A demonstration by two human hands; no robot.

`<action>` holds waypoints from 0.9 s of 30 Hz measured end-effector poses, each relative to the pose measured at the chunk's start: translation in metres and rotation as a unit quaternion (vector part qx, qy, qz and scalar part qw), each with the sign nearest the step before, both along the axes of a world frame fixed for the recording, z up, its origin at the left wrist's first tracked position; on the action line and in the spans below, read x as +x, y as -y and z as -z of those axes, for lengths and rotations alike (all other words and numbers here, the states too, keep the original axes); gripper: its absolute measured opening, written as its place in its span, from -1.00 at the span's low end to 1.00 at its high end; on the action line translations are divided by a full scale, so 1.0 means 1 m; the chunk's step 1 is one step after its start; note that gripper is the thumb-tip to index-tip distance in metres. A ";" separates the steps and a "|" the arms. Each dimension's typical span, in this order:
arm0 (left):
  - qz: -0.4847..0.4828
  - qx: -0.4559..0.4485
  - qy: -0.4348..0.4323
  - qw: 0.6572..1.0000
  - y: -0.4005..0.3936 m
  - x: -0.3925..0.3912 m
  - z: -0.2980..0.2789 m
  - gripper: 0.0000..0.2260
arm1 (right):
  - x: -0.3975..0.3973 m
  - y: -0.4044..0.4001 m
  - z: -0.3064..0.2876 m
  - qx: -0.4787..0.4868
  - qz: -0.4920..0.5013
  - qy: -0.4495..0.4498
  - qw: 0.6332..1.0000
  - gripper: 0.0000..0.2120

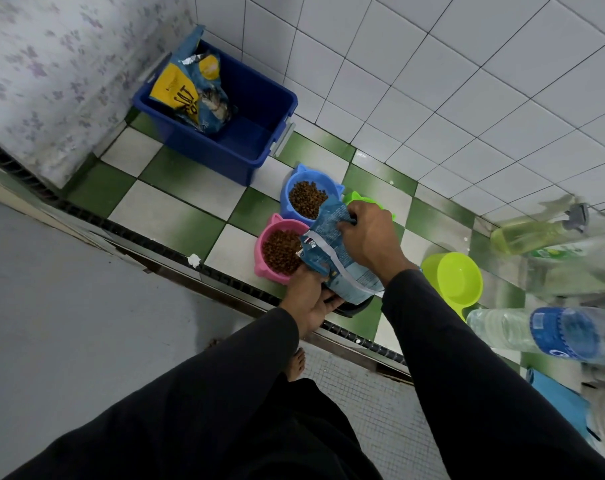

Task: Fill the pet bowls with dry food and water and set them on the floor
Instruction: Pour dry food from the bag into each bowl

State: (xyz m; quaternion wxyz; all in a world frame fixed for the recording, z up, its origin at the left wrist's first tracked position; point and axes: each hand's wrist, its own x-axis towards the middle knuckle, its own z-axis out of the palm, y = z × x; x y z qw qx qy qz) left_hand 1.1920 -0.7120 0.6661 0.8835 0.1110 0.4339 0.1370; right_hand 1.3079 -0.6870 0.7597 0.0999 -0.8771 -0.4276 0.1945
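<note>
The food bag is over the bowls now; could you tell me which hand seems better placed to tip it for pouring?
Probably the right hand: it grips the food bag at its upper end, while the left hand supports it underneath beside the pink bowl.

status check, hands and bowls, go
Both hands grip food bag. Pink bowl, blue bowl hold kibble. Green bowl mostly hidden.

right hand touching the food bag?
Touching. The head view shows the right hand gripping the blue food bag at its upper edge, fingers curled over it.
</note>
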 end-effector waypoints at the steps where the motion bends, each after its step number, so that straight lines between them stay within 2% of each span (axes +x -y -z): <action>1: -0.003 0.003 0.001 1.000 0.000 0.001 0.000 -0.65 | 0.002 0.003 0.000 0.004 0.007 -0.003 1.000 -0.69; 3: -0.011 0.010 0.007 1.000 -0.001 0.001 -0.001 -0.64 | 0.006 0.008 0.000 0.019 0.026 -0.012 0.999 -0.66; 7: -0.006 0.036 0.018 0.999 -0.003 0.003 -0.002 -0.55 | 0.017 0.019 -0.001 0.062 0.057 -0.058 0.995 -0.84; 10: 0.010 0.077 0.002 0.997 -0.001 0.006 -0.007 -0.48 | 0.029 0.031 0.000 0.104 0.089 -0.093 0.986 -0.71; 12: 0.017 0.111 -0.018 0.994 -0.001 0.008 -0.010 -0.48 | 0.036 0.038 0.003 0.126 0.115 -0.122 0.978 -0.75; 20: 0.033 0.262 -0.038 0.964 0.003 0.020 -0.027 -0.62 | 0.065 0.071 0.014 0.238 0.192 -0.268 0.914 -0.99; 23: 0.060 0.337 -0.058 0.938 0.001 0.025 -0.029 -0.68 | 0.074 0.078 0.012 0.269 0.233 -0.320 0.878 -0.86; 27: 0.083 0.410 -0.072 0.905 -0.006 0.034 -0.043 -0.72 | 0.087 0.086 0.012 0.312 0.277 -0.397 0.817 -0.84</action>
